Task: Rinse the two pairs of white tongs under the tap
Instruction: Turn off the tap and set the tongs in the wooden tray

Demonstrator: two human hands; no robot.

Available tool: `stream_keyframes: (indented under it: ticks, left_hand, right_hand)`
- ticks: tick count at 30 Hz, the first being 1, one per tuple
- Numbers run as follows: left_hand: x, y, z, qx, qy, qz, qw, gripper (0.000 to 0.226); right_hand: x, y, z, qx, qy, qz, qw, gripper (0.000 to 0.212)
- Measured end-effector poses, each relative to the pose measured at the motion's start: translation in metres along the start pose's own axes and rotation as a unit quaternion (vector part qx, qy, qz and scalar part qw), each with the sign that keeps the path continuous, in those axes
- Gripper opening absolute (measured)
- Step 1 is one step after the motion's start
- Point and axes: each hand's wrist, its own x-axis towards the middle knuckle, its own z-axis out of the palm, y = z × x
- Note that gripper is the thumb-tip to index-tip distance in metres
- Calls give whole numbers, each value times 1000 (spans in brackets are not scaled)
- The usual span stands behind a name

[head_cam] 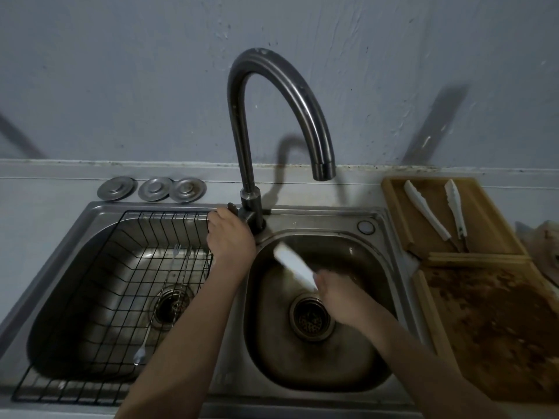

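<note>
1. Right forearm comes in from the near right edge, crossing over the right basin of the sink (pixel 348 373). Wrist angled inward so the hand ends up above the drain (pixel 311 320), prob. so runoff goes straight down.
2. Right hand (pixel 335 294) is closed round one end of a white, blurred item (pixel 293 266), which I take to be one pair of the tongs. The free end points up and left toward the tap base. Blur hides whether it's one arm or both pinched together.
3. Held low in the basin, roughly under the spout (pixel 324 172), i.e. ready for the stream. No water visible falling yet.
4. Left arm reaches further in, between the two basins. Left hand (pixel 230 234) curls over the tap lever (pixel 234 208) at the base of the tap (pixel 272 95), fingers wrapped, knuckles up. Looks like it's about to start the flow.
5. Left basin has a black wire rack (pixel 90 385) w/ a couple of slim metal utensils (pixel 172 267). Not part of this job.
6. Far right on the table, a wooden tray (pixel 390 189) holds two more white tong pieces (pixel 423 208) and (pixel 455 207), lying apart and parked dry; can't tell if that's one pair or two. Stained cutting board (pixel 499 328) sits nearer.
7. Three metal discs (pixel 151 189) line the ledge behind the sink.
</note>
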Motion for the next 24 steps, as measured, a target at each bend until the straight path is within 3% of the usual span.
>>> stream_keyframes:
  ticks: [2,8,11,14,18,19,21,24]
  left_hand:
    - [-2,0,-1,-8,-1,0,1000,28]
    - [-5,0,-1,-56,-19,-14,998,33]
    - [-15,4,-1,-121,-27,-25,992,51]
    - [-34,16,2,-207,-69,-31,975,83]
    - [-52,48,8,-170,-129,-25,977,93]
    - [-55,58,10,-153,-141,1,978,86]
    - [-61,80,18,-128,-194,141,963,58]
    - [-70,125,30,-108,-300,298,900,31]
  right_hand:
    - [-1,4,3,-60,-54,19,997,31]
    - [-11,13,-8,44,-12,52,998,41]
    - [-15,21,-30,53,-13,52,997,38]
    - [-18,31,-59,69,-51,57,995,40]
    - [-22,51,-105,112,-58,95,987,34]
    - [-22,59,-116,118,-48,102,987,32]
    - [-22,75,-138,97,-13,99,990,30]
    - [-13,104,-166,48,54,86,994,29]
